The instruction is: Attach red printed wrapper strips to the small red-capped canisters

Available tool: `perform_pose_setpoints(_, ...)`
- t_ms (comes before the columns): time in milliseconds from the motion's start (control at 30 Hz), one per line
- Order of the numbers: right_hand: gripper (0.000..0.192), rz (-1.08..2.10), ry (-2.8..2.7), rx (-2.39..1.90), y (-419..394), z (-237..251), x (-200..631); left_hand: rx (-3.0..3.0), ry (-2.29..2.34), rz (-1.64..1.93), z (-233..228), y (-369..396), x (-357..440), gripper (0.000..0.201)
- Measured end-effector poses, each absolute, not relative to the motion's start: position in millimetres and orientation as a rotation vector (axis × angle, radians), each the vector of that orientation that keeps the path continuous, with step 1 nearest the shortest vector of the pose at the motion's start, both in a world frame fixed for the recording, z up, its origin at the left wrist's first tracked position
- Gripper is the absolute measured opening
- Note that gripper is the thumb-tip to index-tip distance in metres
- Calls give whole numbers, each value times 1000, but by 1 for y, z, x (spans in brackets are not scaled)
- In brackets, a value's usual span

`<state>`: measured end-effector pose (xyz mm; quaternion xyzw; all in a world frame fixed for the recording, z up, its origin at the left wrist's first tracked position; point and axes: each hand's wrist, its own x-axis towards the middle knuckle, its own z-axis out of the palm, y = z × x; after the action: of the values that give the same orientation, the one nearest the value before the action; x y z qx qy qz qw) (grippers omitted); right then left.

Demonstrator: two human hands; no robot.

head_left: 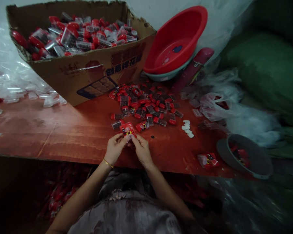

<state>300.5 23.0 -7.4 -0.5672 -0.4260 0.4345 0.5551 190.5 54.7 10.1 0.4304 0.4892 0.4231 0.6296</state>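
Note:
My left hand (115, 148) and my right hand (141, 149) meet at the near edge of a red-brown table (63, 130). Together they pinch a small red packet with a black and yellow print (128, 129), held just above the tabletop. A gold bangle sits on my left wrist. Just beyond my fingers lies a pile of small clear cases with red caps (146, 104). A few white caps (187, 128) lie to the right of the pile.
A cardboard box (88, 70) full of the same red-capped cases stands at the back left. Red and teal basins (177, 42) lean at the back. A grey bowl (246, 157) and another red packet (208, 160) sit at the right. Clear plastic pieces (31, 94) litter the left.

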Motion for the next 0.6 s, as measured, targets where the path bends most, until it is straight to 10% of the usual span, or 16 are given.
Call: perform_pose_setpoints(600, 39, 604, -1299, -1579, 20, -12, 289, 723, 1101, 1094, 11, 46, 195, 38)
